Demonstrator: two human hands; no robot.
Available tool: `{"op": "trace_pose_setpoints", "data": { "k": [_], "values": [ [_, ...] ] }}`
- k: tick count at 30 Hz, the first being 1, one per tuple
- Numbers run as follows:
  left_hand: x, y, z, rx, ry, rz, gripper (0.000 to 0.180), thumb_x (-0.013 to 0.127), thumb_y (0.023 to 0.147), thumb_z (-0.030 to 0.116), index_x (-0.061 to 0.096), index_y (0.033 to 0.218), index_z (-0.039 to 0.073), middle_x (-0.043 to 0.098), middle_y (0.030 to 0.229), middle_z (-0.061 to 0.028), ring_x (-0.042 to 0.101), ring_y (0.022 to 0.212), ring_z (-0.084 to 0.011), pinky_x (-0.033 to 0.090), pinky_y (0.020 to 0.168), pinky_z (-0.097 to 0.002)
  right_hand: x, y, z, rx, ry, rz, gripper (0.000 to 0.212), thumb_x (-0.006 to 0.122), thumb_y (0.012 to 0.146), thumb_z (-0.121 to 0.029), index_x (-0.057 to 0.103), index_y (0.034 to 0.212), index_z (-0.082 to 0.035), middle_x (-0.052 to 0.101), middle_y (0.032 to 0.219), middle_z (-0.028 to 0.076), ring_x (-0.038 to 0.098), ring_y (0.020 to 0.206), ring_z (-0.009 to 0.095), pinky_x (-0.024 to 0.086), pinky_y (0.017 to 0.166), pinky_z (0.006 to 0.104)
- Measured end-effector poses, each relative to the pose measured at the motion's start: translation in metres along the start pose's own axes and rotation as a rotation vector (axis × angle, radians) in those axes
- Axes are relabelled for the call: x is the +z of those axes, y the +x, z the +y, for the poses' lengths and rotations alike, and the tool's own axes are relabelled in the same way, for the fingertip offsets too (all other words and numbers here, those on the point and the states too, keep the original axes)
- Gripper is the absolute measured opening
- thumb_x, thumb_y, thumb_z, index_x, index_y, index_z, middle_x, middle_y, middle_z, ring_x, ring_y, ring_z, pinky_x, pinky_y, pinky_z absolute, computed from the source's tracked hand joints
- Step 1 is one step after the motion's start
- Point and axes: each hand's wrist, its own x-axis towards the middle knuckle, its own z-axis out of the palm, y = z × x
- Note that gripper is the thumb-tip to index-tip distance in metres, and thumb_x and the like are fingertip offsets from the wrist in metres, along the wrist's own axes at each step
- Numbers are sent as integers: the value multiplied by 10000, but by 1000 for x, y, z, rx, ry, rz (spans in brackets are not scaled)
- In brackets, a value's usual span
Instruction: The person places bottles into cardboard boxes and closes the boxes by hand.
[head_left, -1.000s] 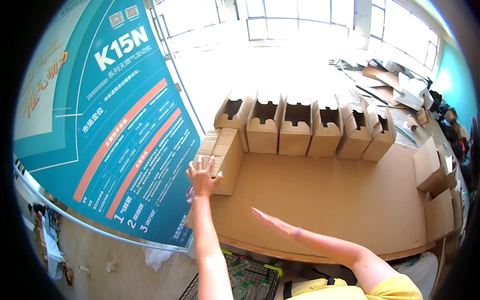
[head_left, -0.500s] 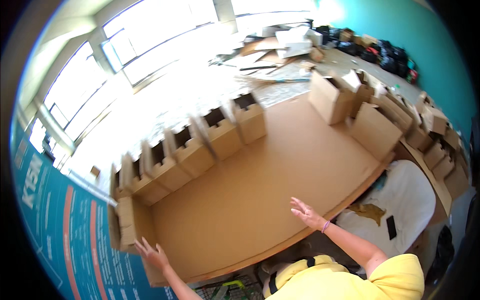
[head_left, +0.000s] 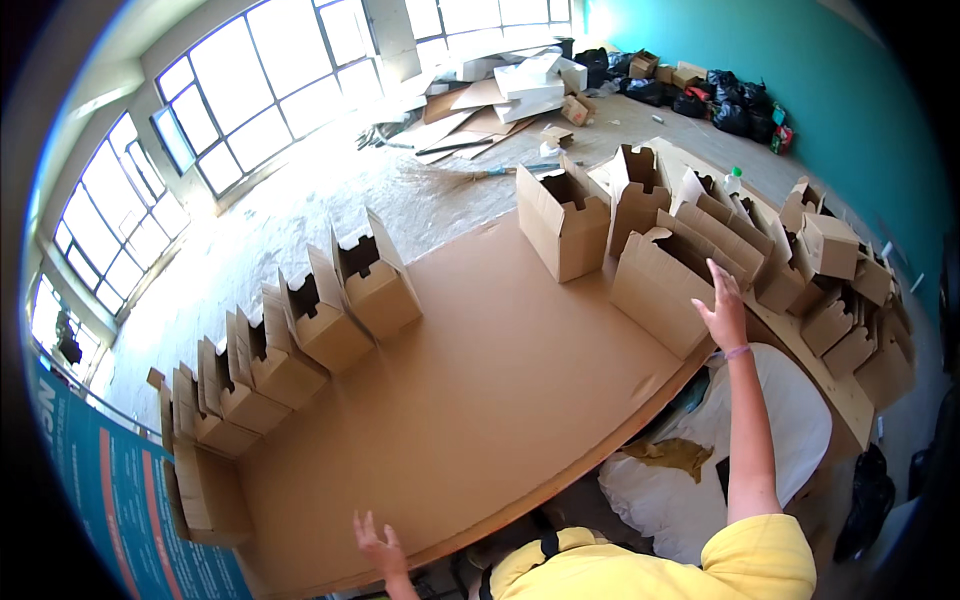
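This looks like a packing area in a bare, roughly kept workshop hall: a cardboard-covered table (head_left: 470, 390) spreads ahead of the left hand (head_left: 378, 548), with a row of open cartons (head_left: 290, 378) beyond it and piled boxes (head_left: 830, 245) to the right of the right hand (head_left: 725, 308). Far beyond both hands, a dusty floor (head_left: 230, 270) runs to large paned windows (head_left: 245, 80), a scrap cardboard heap (head_left: 490, 105) and black rubbish bags (head_left: 735, 117).
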Motion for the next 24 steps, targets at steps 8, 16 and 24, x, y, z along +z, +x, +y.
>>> {"op": "trace_pose_setpoints", "data": {
  "k": [8, 16, 24],
  "values": [
    [-37, -50, -51, -414, 15, 71, 255, 605, 796, -29, 647, 1045, -68, 664, 1043, -203, 643, 912, -345, 513, 834, -412, 28, 43, 15, -28, -110, -552, 376, 823, 668, -244, 677, 931, -18, 668, 937, 195, 638, 925, 353, 516, 849, 428],
    [-80, -163, -124, -707, 170, 424, 148, 538, 839, -47, 684, 862, -42, 680, 809, -173, 647, 707, -297, 527, 640, -370, 11, -1, -129, -511, 55, -677, 290, 732, 761, -336, 685, 752, -50, 656, 760, 163, 638, 775, 343, 519, 716, 441],
    [-72, -293, -237, -1140, 268, 162, 145, 577, 807, 13, 715, 779, -20, 657, 694, -160, 606, 617, -302, 492, 576, -433, -9, -82, -343, -919, 530, -855, 209, 674, 796, -246, 626, 700, -66, 614, 669, 117, 613, 671, 313, 497, 621, 412]
  ]
}}
